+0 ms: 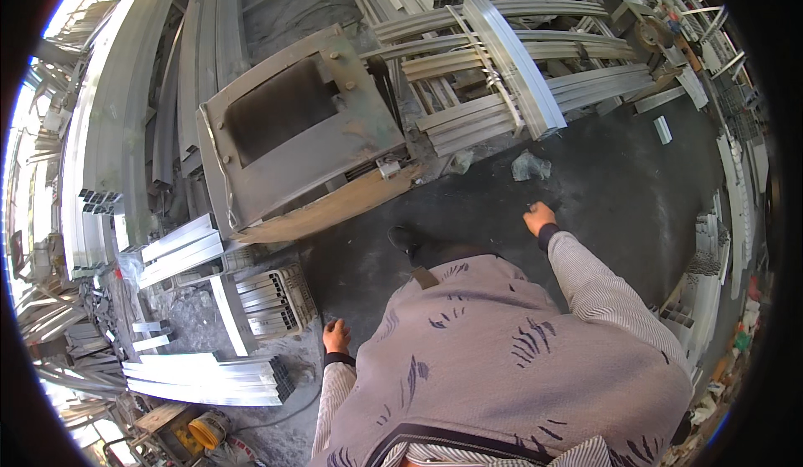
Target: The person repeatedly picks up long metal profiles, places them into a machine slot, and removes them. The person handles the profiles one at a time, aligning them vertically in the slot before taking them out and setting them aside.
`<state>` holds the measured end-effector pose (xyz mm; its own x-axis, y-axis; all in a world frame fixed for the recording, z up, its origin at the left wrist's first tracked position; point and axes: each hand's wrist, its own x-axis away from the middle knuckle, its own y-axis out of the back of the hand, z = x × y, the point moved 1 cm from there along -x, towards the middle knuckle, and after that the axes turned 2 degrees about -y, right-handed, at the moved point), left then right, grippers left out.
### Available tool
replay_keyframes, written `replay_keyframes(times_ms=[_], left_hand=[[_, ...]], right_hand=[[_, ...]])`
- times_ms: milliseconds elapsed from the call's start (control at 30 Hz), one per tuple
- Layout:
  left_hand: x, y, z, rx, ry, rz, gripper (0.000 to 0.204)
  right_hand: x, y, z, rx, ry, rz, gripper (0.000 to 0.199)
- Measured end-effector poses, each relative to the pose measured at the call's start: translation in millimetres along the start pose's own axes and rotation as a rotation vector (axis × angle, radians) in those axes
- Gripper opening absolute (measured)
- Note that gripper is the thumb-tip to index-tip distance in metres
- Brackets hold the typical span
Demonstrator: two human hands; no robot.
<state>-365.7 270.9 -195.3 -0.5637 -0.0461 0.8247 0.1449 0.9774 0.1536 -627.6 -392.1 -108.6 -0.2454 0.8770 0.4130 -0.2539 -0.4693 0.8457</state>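
Observation:
I look down over my patterned grey shirt at a dark workshop floor (619, 191). My left hand (336, 335) hangs low beside a short stack of ribbed aluminium profiles (272, 300), fingers loosely curled, holding nothing. My right hand (539, 217) reaches forward and down toward the dark floor, fingers bent; whether it pinches something small I cannot tell. A crumpled grey scrap (530, 166) lies on the floor just beyond it. My dark shoe (406, 239) shows near the rusty plate.
A grey metal machine housing (293, 132) with a rusty base plate (335, 208) stands ahead left. Long aluminium profiles (510, 74) are piled behind it, more cut lengths (205, 379) lie lower left, and stacks (707, 291) line the right side.

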Motion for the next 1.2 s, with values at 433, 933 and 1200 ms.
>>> replay_keyframes(times_ms=[433,933,1200], left_hand=[[39.6,-48.9,129.3,-0.462,-0.173,-0.090,0.054],[191.5,-236.9,17.2,-0.077,-0.145,-0.088,0.049],[234.2,-269.1,31.1,-0.195,-0.085,-0.306,0.055]], right_hand=[[-129.6,79.7,-23.7,-0.061,-0.088,-0.346,0.040],[-388.5,113.2,117.7,0.222,0.026,-0.180,0.112],[-446.1,90.4,122.1,-0.134,0.065,-0.042,0.090]])
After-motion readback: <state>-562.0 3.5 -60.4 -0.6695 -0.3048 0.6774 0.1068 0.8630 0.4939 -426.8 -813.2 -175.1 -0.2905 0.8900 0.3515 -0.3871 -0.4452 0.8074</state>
